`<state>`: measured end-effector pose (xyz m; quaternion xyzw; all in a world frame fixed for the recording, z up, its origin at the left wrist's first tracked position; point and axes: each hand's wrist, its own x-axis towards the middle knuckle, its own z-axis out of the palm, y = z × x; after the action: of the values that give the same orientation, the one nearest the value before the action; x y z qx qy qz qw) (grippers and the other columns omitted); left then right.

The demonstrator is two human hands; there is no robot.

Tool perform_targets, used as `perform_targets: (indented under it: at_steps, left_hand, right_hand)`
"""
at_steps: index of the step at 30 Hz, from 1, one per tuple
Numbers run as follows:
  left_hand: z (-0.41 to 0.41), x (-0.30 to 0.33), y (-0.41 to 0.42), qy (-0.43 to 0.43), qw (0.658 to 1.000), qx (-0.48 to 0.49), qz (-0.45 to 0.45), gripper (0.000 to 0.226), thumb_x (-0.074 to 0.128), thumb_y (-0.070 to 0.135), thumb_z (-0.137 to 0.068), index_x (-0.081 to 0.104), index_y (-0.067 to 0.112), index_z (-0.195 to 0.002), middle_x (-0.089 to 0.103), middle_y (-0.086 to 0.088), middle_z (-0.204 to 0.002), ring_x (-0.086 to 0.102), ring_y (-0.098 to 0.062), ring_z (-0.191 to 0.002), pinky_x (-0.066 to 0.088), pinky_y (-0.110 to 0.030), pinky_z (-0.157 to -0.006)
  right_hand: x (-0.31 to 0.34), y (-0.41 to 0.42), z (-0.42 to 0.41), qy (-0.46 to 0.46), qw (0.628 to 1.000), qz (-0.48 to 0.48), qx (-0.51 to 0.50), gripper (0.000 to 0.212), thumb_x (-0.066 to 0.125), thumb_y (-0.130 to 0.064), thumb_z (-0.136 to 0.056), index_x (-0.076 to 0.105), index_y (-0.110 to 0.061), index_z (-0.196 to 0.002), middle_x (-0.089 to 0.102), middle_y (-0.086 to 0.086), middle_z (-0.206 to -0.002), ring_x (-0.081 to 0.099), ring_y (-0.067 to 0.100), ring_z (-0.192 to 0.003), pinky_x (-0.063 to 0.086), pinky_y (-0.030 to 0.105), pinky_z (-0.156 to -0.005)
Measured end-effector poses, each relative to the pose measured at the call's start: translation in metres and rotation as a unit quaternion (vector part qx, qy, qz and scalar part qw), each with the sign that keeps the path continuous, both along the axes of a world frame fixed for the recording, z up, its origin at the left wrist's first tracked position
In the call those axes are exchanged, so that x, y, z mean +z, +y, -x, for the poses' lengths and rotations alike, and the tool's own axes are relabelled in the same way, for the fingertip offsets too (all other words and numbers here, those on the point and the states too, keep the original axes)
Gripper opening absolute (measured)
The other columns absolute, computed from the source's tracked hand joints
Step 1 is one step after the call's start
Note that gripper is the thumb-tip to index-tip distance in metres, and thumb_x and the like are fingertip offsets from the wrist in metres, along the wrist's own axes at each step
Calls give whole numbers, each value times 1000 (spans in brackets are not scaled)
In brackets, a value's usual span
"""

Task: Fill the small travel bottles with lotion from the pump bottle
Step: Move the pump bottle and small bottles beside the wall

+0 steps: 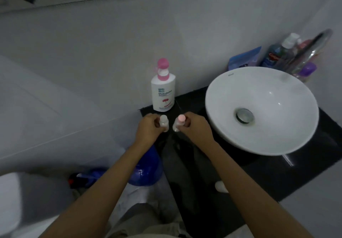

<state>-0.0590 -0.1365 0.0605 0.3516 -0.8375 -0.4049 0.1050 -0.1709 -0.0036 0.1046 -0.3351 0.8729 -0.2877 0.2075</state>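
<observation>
Bottles held ready in both hands, in front of the pump bottle.

Head view: left hand grips a clear-capped travel bottle, right hand a pink-capped travel bottle; both stay capped over the black counter, near the lotion pump bottle, probably for short reach.

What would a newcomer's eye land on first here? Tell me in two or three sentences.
First, the two hands at centre, the left hand and right hand each gripping a small travel bottle over the black counter. Just behind them stands the white pump bottle with its pink top. To the right sits the big white basin.
</observation>
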Motion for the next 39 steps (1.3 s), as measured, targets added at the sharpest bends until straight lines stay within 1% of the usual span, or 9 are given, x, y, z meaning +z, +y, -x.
perform_targets:
  at_steps: [4, 10, 16, 19, 22, 28, 31, 35, 39]
  left_hand:
    - [14, -11, -15, -15, 999, 33, -3, 26, 79, 7, -71, 67, 3, -93, 65, -14, -94, 62, -27, -83, 53, -43, -79]
    - [27, -24, -25, -24, 998, 60, -7, 23, 79, 9, -70, 68, 6, -90, 67, -13, -91, 63, -24, -82, 52, -35, -74]
    - [36, -25, -29, -7, 997, 67, -27, 21, 79, 9, -71, 68, 2, -87, 69, -15, -89, 65, -28, -83, 54, -44, -77]
    - [39, -27, -30, 6, 997, 67, -24, 19, 78, 8, -71, 69, 1, -87, 70, -15, -88, 65, -28, -81, 55, -44, -75]
    - [40, -28, -30, 12, 997, 71, -22, 21, 78, 9, -72, 69, 1, -90, 71, -14, -90, 66, -27, -81, 55, -41, -75]
    - [38, -27, -32, 6, 998, 60, -8, 17, 77, 9, -72, 71, 4, -87, 70, -13, -85, 65, -25, -76, 53, -35, -69]
    - [38, -27, -33, 2, 998, 58, -1, 17, 77, 8, -72, 71, 4, -88, 71, -11, -85, 64, -22, -74, 51, -30, -68]
    - [38, -28, -34, -19, 999, 33, 17, 17, 76, 12, -74, 71, 4, -89, 71, -11, -88, 65, -24, -79, 53, -34, -72]
    - [31, -32, -35, -62, 998, 10, 26, 21, 78, 11, -73, 69, 7, -92, 69, -13, -96, 64, -24, -86, 51, -32, -73]
  right_hand:
    - [-11, -34, 18, -20, 1000, -15, 8, 25, 65, -22, -81, 61, -6, -99, 67, 14, -96, 63, 28, -91, 52, 43, -83]
    - [-29, -55, 34, -37, 998, -39, 21, 22, 64, -19, -82, 60, -5, -99, 67, 15, -99, 62, 29, -93, 52, 41, -84]
    - [-37, -67, 39, -53, 998, -22, 26, 16, 61, -19, -83, 61, -5, -91, 67, 15, -94, 62, 28, -88, 51, 35, -76]
    - [-40, -71, 39, -60, 997, -17, 34, 19, 59, -22, -84, 61, -4, -90, 67, 15, -93, 63, 28, -86, 54, 37, -76]
    - [-42, -74, 40, -55, 997, -16, 43, 17, 61, -19, -84, 60, -4, -92, 66, 15, -94, 62, 28, -87, 54, 39, -77]
    - [-48, -76, 43, -21, 998, -35, 57, 15, 58, -17, -86, 59, -8, -97, 65, 13, -98, 61, 26, -87, 49, 32, -73]
    - [-50, -76, 44, -21, 997, -38, 59, 17, 58, -19, -86, 60, -10, -100, 65, 12, -100, 61, 26, -90, 52, 35, -78]
    - [-51, -71, 45, -15, 996, -45, 75, 24, 61, -18, -86, 59, -12, -109, 65, 11, -105, 62, 26, -96, 53, 41, -84]
    - [-44, -64, 42, -7, 995, -57, 86, 28, 64, -21, -84, 57, -14, -110, 64, 10, -105, 62, 26, -95, 53, 42, -83]
